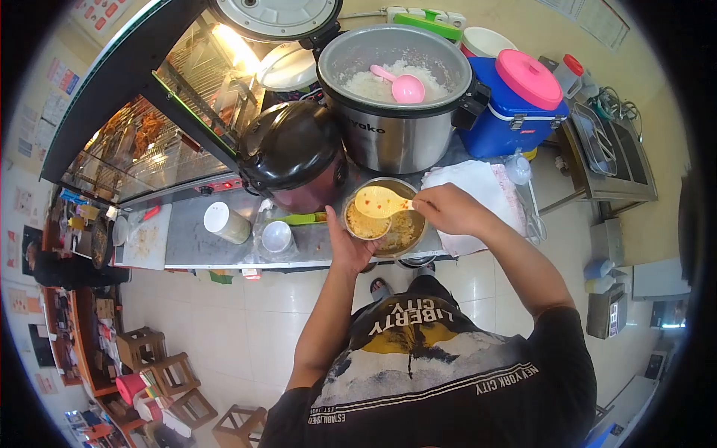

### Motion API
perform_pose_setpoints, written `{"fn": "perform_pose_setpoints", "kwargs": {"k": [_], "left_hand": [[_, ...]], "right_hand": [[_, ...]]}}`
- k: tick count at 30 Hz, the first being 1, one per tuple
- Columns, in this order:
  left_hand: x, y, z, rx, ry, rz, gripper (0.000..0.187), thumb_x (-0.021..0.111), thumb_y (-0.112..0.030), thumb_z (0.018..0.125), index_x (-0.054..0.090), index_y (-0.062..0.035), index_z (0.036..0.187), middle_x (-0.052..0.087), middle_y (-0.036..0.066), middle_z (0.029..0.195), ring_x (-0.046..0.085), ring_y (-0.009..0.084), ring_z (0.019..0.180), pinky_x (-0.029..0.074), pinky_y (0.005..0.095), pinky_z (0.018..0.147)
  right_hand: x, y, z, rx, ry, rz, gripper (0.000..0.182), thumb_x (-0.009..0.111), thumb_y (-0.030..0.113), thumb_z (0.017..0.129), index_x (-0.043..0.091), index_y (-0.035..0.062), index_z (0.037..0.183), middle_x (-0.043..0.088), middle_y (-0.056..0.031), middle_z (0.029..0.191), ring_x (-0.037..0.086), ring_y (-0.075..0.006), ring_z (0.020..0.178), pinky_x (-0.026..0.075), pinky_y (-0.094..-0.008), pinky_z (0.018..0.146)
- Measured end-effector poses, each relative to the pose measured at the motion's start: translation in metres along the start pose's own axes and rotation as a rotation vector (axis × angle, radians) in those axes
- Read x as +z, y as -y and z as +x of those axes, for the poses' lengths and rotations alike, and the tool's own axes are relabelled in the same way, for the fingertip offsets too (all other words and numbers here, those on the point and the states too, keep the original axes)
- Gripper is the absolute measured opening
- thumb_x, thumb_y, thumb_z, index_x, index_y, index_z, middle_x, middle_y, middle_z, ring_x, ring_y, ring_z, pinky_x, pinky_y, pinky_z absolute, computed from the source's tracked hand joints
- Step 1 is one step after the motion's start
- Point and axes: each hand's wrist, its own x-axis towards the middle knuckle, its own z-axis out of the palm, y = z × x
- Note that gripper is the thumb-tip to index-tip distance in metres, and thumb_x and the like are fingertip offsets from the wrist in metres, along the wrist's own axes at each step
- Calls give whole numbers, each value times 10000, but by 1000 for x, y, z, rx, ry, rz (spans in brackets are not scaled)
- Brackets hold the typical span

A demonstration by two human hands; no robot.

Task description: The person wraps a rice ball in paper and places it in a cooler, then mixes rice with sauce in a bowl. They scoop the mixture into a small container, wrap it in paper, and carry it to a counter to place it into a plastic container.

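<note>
A small round bowl of yellowish rice (364, 224) rests in my left hand (346, 243), whose fingers curl around its side and underneath. My right hand (449, 210) grips the handle of a yellow rice paddle (379, 201). The paddle's flat blade, dotted with orange-red bits, lies over the far rim of the small bowl. Both are held above a wide metal bowl (413, 188) with more yellowish food at its bottom. Just left of my left hand, a green-handled utensil (300, 219) lies on the counter.
Behind stand a dark rice cooker (293, 145) and a large open steel rice cooker (399, 145) with a pink ladle (407, 87) on white rice. A white cloth (478, 198) lies right; a white-lidded jar (228, 222) and clear cup (278, 238) stand left. A blue cooler (508, 134) is farther back.
</note>
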Motion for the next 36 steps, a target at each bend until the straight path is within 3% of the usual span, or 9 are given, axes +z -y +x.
{"fn": "perform_pose_setpoints", "kwargs": {"k": [4, 17, 20, 23, 26, 28, 31, 33, 36], "left_hand": [[-2, 0, 3, 36, -43, 39, 994, 250, -875, 870, 447, -96, 1455, 520, 125, 1437, 538, 317, 1278, 527, 467, 951], [-14, 2, -28, 322, -173, -67, 888, 225, -795, 925, 430, -134, 1481, 485, 91, 1487, 460, 311, 1361, 400, 521, 1077], [-29, 0, -45, 465, -285, -86, 876, 224, -791, 923, 442, -145, 1474, 513, 87, 1462, 486, 317, 1335, 422, 518, 1050], [-33, 8, -70, 425, -291, -6, 904, 224, -834, 887, 479, -156, 1428, 564, 82, 1385, 583, 319, 1186, 498, 517, 898], [2, 37, -70, 343, 146, 18, 874, 178, -811, 911, 483, -161, 1411, 575, 92, 1355, 600, 313, 1131, 506, 510, 853], [50, 73, -50, 313, -155, -43, 758, 252, -718, 970, 475, -142, 1410, 575, 113, 1343, 596, 319, 1128, 496, 507, 881], [55, 140, 9, 381, -236, 575, 530, 436, -445, 1001, 473, -95, 1398, 559, 145, 1323, 562, 339, 1165, 442, 510, 963], [36, 183, 51, 447, -154, 1214, 428, 583, -218, 1004, 475, -57, 1386, 542, 166, 1308, 529, 356, 1204, 393, 514, 1031], [85, 208, 69, 613, -250, 1584, 414, 533, -284, 1015, 549, -21, 1334, 526, 180, 1263, 485, 362, 1166, 369, 521, 1025]], "right_hand": [[34, 14, -2, -14, 65, -230, 281, 511, 243, 962, 708, 43, 952, 692, -228, 904, 685, -385, 892, 538, -496, 808], [49, -27, 32, -147, 32, 287, 262, 541, 267, 953, 709, 66, 954, 689, -232, 879, 681, -383, 846, 519, -455, 779], [43, -46, 48, 33, 65, -14, 259, 544, 278, 963, 715, 90, 1013, 684, -222, 954, 671, -371, 940, 501, -459, 830], [94, -74, 62, -188, -109, -374, 276, 528, 290, 984, 722, 108, 1055, 674, -188, 1088, 630, -353, 1075, 477, -451, 887], [79, -62, 34, -201, -326, -4, 389, 507, 373, 1015, 660, 76, 1214, 622, -141, 1228, 553, -343, 1192, 424, -461, 991], [82, -78, 12, -164, -203, 453, 426, 462, 402, 1040, 640, 81, 1256, 610, -151, 1286, 553, -342, 1224, 422, -462, 1030], [97, -114, -33, 106, 11, 1739, 510, 381, 449, 1064, 567, 69, 1349, 585, -159, 1364, 534, -330, 1290, 386, -443, 1117], [78, -169, -49, 221, 154, 2148, 513, 389, 458, 1057, 531, 84, 1380, 608, -133, 1351, 576, -294, 1259, 417, -397, 1115], [43, -228, -71, 400, 20, 2111, 545, 402, 485, 1048, 528, 74, 1383, 603, -138, 1351, 583, -313, 1241, 422, -416, 1104]]}}
